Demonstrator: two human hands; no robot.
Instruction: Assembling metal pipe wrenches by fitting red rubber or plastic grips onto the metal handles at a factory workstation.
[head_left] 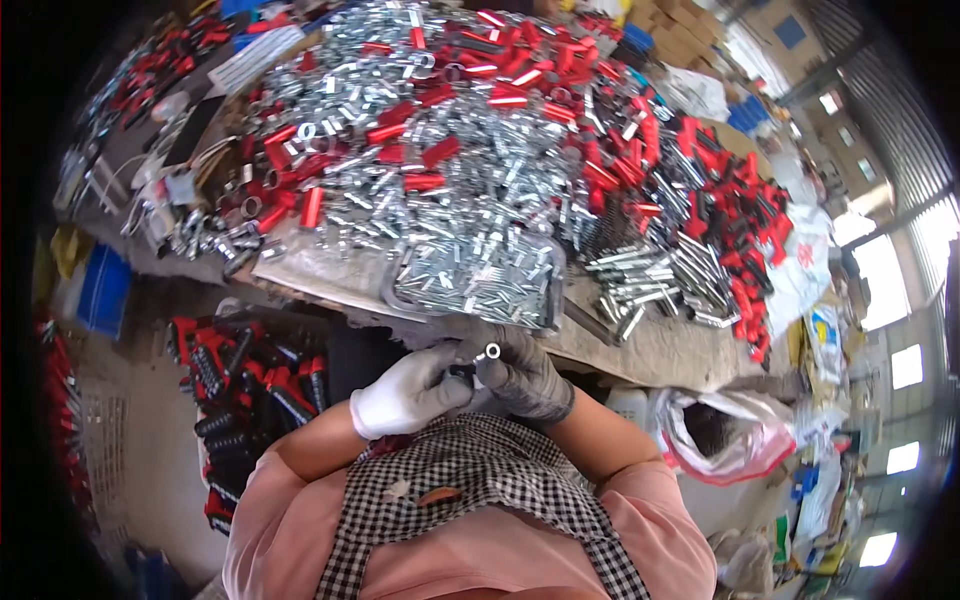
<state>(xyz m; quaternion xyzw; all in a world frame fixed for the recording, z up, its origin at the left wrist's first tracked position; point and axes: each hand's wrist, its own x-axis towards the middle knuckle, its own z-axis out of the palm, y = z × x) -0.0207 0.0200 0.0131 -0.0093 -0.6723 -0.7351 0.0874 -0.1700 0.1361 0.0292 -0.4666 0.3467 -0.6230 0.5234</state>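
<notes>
Lighting, as I read it from my remote station: bright daylight, entering through the pale rectangular wall windows (884,282) at right, which are blown out to plain white.

Glare: strong sparkle on the heaped small silver metal tubes (440,200); highlights streak the glossy red plastic sleeves (505,97) among them.

Shadow: I note a dark zone under the edge of the grey worn workbench (660,350); the box of red and black handle parts (250,385) sits dim.

Distortion: heavy fisheye bend; black vignette fills all corners.

Focus: centre acceptably sharp, the white knit-gloved left hand (408,392) and grey knit-gloved right hand (525,375) slightly soft; rim detail smeared. Compression blurs the far heaps.
</notes>
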